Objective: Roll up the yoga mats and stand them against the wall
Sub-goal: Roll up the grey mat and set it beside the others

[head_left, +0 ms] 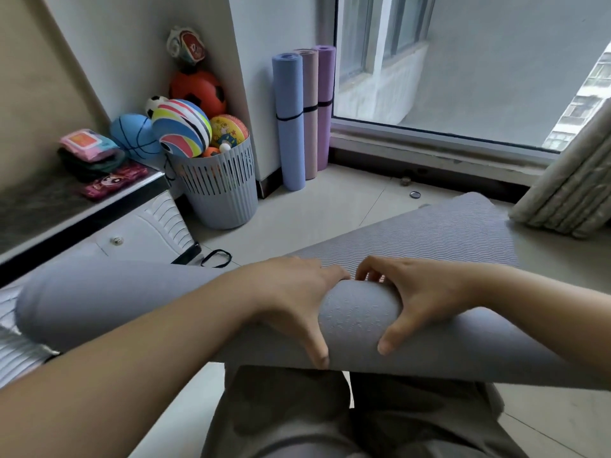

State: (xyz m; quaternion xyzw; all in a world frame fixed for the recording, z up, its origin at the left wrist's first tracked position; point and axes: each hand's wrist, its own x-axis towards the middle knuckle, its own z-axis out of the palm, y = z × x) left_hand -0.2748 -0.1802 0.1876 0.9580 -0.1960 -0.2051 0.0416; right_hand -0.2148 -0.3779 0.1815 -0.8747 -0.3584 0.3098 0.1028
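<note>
Low over the glossy tiled floor point(330, 206), grey foam mat point(357, 319) sits part-rolled into a fat cylinder across the person's knees, faintly embossed skin outward. Its unrolled tail, finely wave-ribbed, runs toward the window point(463, 61). Left hand point(294, 299) and right hand point(420, 299) both curl round the roll, fingers over the top, thumbs down the near side. Blue mat point(289, 127), pink mat point(310, 133) and purple mat point(325, 94) stand upright, rolled and black-banded, against the wall point(251, 77). Slatted grey plastic basket point(221, 193) holds balls point(182, 127) piled above its rim. Black elastic loop point(216, 258) lies flat nearby.
</note>
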